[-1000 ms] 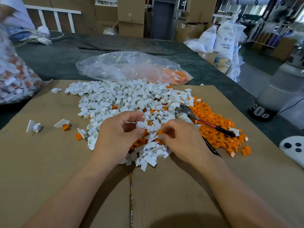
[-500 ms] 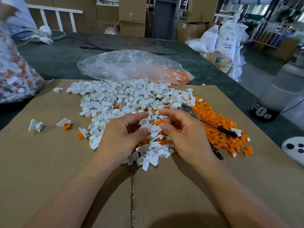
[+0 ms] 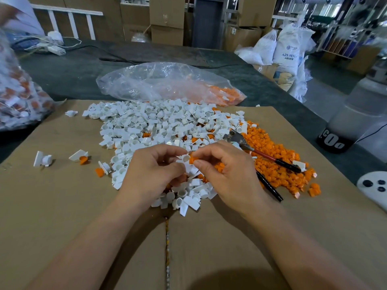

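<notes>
a worker's left hand (image 3: 152, 174) and right hand (image 3: 228, 174) meet over a cardboard sheet (image 3: 62, 206) to fit an orange cap (image 3: 193, 160) to a white plastic fitting (image 3: 185, 158). both parts are held just above the near edge of the white pile (image 3: 157, 126).

the likeliest slip, judging from the grip, is that the small cap, pinched only at the fingertips, pops free under an off-line push. it would then drop into the loose parts below and be lost among look-alikes. a skewed cap could also jam half-seated in the fitting's ring. both wrists hang low over the heap, so a sideways sweep could scatter white fittings toward 6 o'clock. the pliers (image 3: 261, 153) lie at 3 o'clock of the hands, across the orange pile (image 3: 278, 155), with their metal head near the right knuckles. a hasty reach for another cap could knock them.

the left hand comes in from 7 o'clock, palm turned inward, thumb and curled fingers pinching the white fitting. the right hand enters from 5 o'clock, back of the hand up, thumb and forefinger closed on the orange cap, the other fingers folded beneath. the two parts touch at the fingertips, but whether the cap is seated cannot be told.

a clear bag (image 3: 159, 82) holding more orange caps lies at 12 o'clock, and a second filled bag (image 3: 16, 101) at 10 o'clock.
</notes>
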